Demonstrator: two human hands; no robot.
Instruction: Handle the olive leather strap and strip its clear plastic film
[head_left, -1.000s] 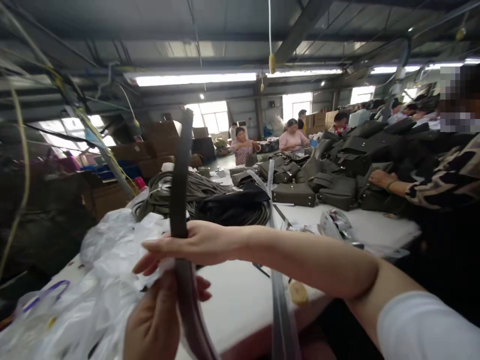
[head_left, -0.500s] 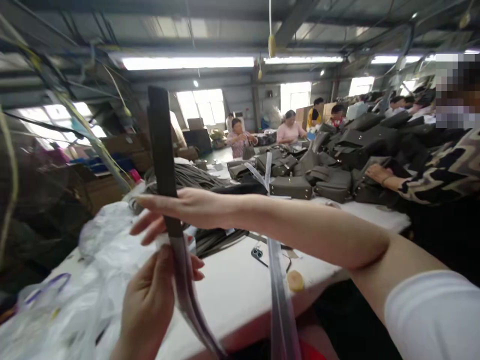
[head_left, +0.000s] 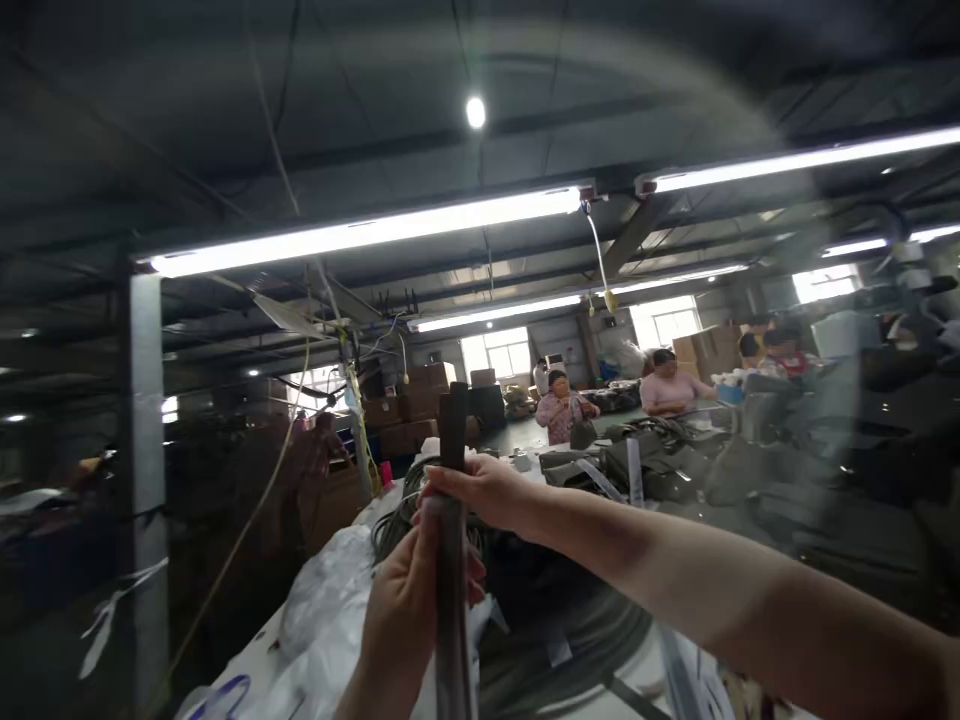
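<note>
A long dark strap (head_left: 453, 560) stands upright in front of me, its top end near the stacked boxes behind. My left hand (head_left: 405, 610) grips the strap low down from the left. My right hand (head_left: 484, 490) closes on it higher up, the arm reaching in from the right. A thin clear sleeve seems to cover the lower part of the strap. A coil of more dark straps (head_left: 570, 640) lies on the white table (head_left: 247, 660) below my hands.
Crumpled clear plastic bags (head_left: 322, 610) lie at the table's left. Dark handbags (head_left: 652, 465) are piled further along, with people seated at the far end. A metal post (head_left: 146, 480) stands at the left. Cardboard boxes (head_left: 409, 410) are stacked behind.
The view has tilted up toward the ceiling lights. Both hands have drawn closer together on the strap, and the person at the right has left the frame.
</note>
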